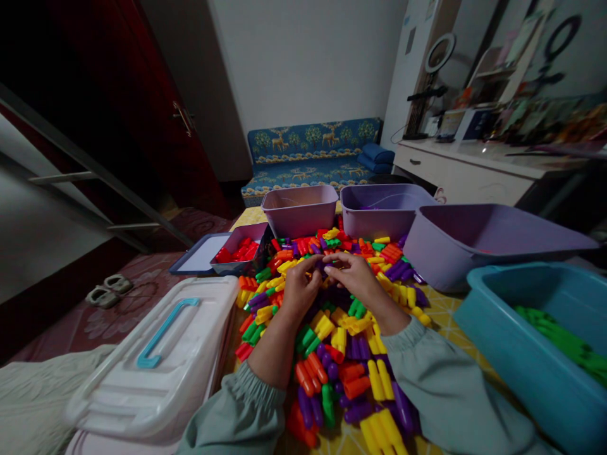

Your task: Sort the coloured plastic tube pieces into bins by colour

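Over the middle of a heap of bullet-shaped plastic building blocks (353, 325), my two hands come together at the fingertips. A purple block (323, 268) shows partly between them, mostly covered by fingers. My left hand (302, 285) is closed in a pinch at its left side. From the right, my right hand (355, 275) pinches at it with thumb and forefinger. Red, orange, yellow, green and purple blocks lie all around and under both hands, some joined in rows, such as the yellow row (383, 433) near the front.
Behind the heap stand a pink bin (301, 218) and a purple bin (379, 221). A larger lilac bin (441, 253) and a teal bin (516, 341) with green blocks line the right. At left are a small box (222, 268) of red blocks and a white lidded box (190, 341).
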The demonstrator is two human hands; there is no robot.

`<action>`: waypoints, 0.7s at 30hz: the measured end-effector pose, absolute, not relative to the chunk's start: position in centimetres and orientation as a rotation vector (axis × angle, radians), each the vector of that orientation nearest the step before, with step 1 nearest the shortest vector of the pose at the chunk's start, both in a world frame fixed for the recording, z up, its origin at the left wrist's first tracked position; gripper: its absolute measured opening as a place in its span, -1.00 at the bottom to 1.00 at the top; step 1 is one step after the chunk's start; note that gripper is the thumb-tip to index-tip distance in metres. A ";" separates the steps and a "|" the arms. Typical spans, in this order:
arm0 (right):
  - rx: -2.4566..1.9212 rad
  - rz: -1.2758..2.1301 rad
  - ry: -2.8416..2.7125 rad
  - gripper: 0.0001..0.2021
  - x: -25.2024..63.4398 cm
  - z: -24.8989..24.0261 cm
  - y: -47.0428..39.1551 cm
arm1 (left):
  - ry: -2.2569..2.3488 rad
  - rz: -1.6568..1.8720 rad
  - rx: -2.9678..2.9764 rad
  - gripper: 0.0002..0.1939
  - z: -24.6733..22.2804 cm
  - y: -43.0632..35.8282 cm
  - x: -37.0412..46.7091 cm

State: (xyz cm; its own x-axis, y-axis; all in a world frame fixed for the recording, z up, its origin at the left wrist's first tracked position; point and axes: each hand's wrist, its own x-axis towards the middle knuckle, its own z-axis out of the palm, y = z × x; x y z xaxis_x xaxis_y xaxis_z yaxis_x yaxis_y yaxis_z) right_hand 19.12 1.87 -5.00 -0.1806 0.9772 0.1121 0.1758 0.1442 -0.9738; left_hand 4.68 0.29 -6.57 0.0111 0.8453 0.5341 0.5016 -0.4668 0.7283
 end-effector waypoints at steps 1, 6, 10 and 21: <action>-1.161 1.138 -1.533 -0.72 19.1 -5.0 1.9 | 1.384 1.439 1.967 -0.68 -6.6 0.3 4.7; -1.160 1.144 -1.530 -0.73 19.1 -5.0 1.9 | 1.380 1.441 1.986 -0.69 -6.8 0.4 4.6; -1.139 1.123 -1.540 -0.73 19.1 -4.9 1.9 | 1.394 1.468 1.964 -0.69 -6.7 0.3 4.7; -1.056 1.128 -1.489 -0.53 18.7 -5.0 1.9 | 1.403 1.562 1.871 -0.58 -7.2 0.6 4.6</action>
